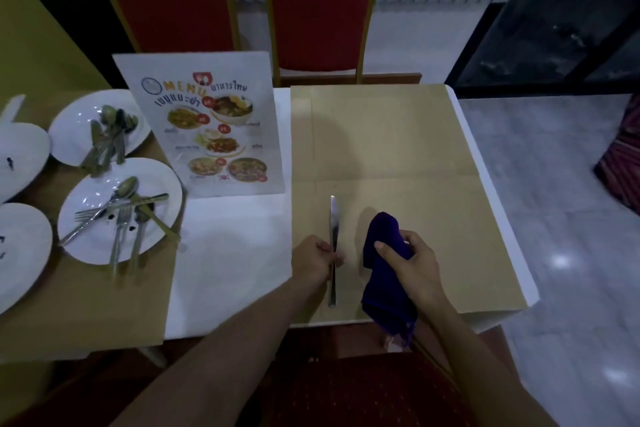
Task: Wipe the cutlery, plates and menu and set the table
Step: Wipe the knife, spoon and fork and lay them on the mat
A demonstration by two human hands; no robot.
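Observation:
My left hand (317,258) pinches the middle of a steel table knife (333,218), whose blade points away from me over the tan placemat (408,156). My right hand (414,265) grips a dark blue cloth (382,236) just right of the knife; the cloth hangs down past the table's front edge. A laminated menu (204,121) lies flat to the left of the placemat. Two white plates (162,180) (74,121) at the left carry several forks, spoons and knives.
Two more white plates (20,149) (20,250) sit at the far left edge on another tan mat (83,305). Two red chairs with gold frames (173,0) (320,3) stand behind the table. The white tablecloth's right edge (498,218) drops to a grey floor.

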